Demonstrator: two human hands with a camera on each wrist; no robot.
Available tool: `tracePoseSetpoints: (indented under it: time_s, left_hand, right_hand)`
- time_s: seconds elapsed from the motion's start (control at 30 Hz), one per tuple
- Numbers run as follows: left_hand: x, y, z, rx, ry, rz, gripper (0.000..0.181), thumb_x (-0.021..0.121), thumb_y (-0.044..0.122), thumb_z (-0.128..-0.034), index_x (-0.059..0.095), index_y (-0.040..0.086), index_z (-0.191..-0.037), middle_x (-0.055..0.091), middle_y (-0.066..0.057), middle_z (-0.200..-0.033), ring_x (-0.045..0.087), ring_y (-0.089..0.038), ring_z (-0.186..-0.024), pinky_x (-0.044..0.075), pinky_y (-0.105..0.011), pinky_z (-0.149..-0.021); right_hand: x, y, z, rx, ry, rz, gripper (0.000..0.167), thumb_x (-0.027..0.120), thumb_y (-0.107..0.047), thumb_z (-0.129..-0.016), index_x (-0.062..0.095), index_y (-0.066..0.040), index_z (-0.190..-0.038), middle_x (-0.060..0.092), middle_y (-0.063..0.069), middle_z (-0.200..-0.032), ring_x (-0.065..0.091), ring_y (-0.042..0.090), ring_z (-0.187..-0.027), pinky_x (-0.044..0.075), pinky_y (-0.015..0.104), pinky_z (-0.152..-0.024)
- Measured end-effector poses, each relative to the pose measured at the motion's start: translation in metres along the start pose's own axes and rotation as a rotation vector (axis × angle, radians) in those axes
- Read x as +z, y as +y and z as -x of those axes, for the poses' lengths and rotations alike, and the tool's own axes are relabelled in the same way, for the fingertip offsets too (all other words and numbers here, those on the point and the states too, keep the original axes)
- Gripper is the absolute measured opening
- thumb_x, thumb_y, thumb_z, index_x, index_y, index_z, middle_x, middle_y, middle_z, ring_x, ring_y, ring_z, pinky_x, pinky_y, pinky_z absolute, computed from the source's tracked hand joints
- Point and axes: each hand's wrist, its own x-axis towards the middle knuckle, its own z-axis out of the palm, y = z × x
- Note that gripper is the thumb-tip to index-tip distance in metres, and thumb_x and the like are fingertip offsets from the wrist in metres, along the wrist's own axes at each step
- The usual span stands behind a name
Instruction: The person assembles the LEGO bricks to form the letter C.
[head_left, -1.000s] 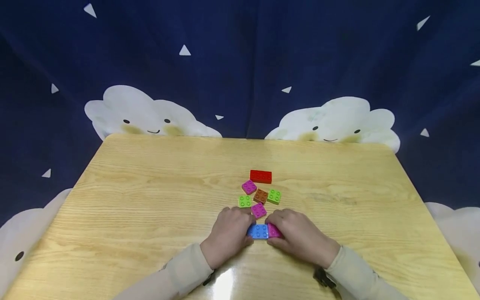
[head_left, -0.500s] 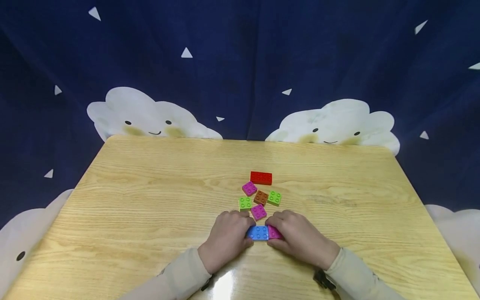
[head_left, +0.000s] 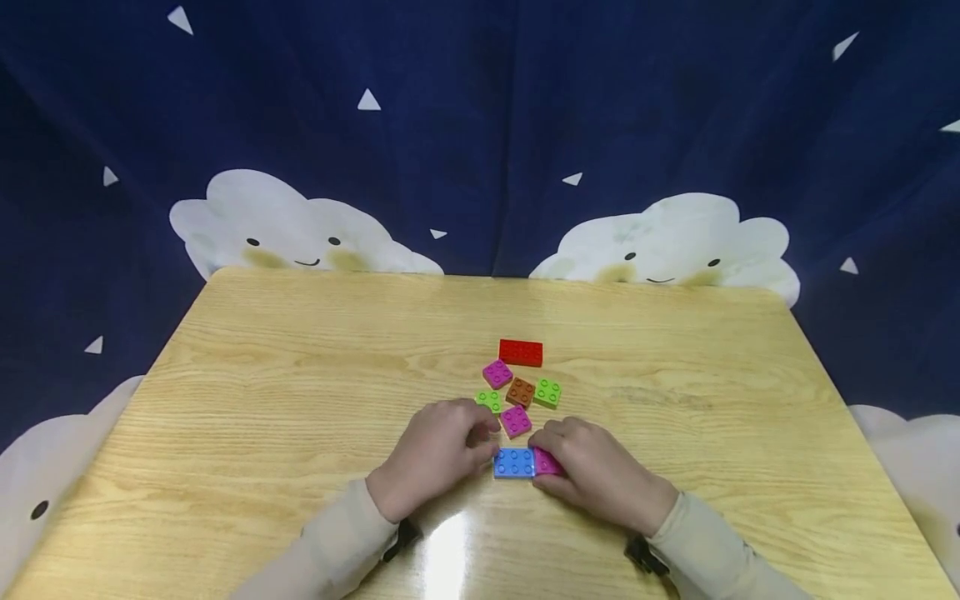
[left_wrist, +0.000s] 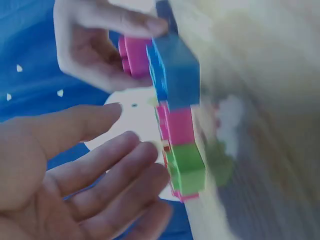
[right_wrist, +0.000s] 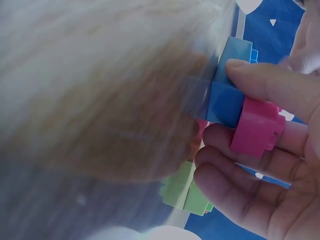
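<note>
A blue toy brick with a pink brick joined at its right end stands on the near part of the table. My right hand pinches this pair at the pink end, thumb on the near side and fingers on the far side. The fingers partly cover the pink brick in the head view. My left hand is just left of the blue brick, its fingers loosely bent and holding nothing. In the left wrist view a gap shows between the left fingers and the bricks.
Beyond the hands lie a near magenta brick, a brown brick, a green brick, another green brick partly behind my left hand, a farther magenta brick and a long red brick. A dark blue curtain hangs behind the table.
My left hand has let go of the blue brick and moved a little to the left, its fingers loosening. The right hand keeps its pinch on the joined bricks, which stay in place.
</note>
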Motion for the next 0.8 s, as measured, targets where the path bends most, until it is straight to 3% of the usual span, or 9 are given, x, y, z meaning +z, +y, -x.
tracePoseSetpoints:
  time_s: [0.13, 0.23, 0.5, 0.8]
  left_hand:
    - [-0.002, -0.01, -0.012, -0.024, 0.137, -0.023, 0.014, 0.091, 0.008, -0.0869, 0.079, 0.006, -0.094, 0.07, -0.001, -0.087, 0.063, -0.016, -0.08, 0.055, -0.037, -0.074]
    - [-0.001, -0.017, -0.018, -0.043, 0.172, -0.051, 0.022, 0.095, 0.01, -0.0836, 0.078, 0.004, -0.096, 0.067, -0.004, -0.088, 0.059, -0.019, -0.081, 0.054, -0.04, -0.073]
    - [0.006, -0.024, -0.028, -0.086, 0.117, -0.062, 0.041, 0.098, 0.016, -0.0809, 0.076, 0.0, -0.112, 0.071, -0.01, -0.103, 0.068, -0.033, -0.1, 0.058, -0.049, -0.084]
    - [0.008, -0.025, -0.036, -0.122, 0.05, -0.123, 0.036, 0.097, 0.016, -0.0824, 0.077, 0.001, -0.109, 0.068, -0.008, -0.097, 0.067, -0.03, -0.095, 0.058, -0.047, -0.08]
  right_hand:
    - [-0.001, 0.0, -0.001, -0.008, 0.005, 0.011, 0.031, 0.091, -0.021, -0.091, 0.078, -0.003, -0.112, 0.075, 0.002, -0.1, 0.07, 0.02, -0.091, 0.06, 0.04, -0.082]
    - [-0.002, 0.0, -0.001, -0.004, -0.006, 0.016, 0.031, 0.091, -0.022, -0.091, 0.078, -0.004, -0.113, 0.075, 0.002, -0.101, 0.07, 0.021, -0.093, 0.06, 0.041, -0.083]
    - [-0.003, -0.001, -0.001, 0.001, -0.019, 0.014, 0.034, 0.091, -0.023, -0.091, 0.078, -0.003, -0.115, 0.076, 0.003, -0.102, 0.071, 0.023, -0.095, 0.06, 0.042, -0.085]
    - [-0.003, -0.001, -0.002, 0.01, -0.027, 0.005, 0.033, 0.091, -0.023, -0.091, 0.078, -0.003, -0.114, 0.074, 0.0, -0.098, 0.069, 0.018, -0.09, 0.059, 0.039, -0.081]
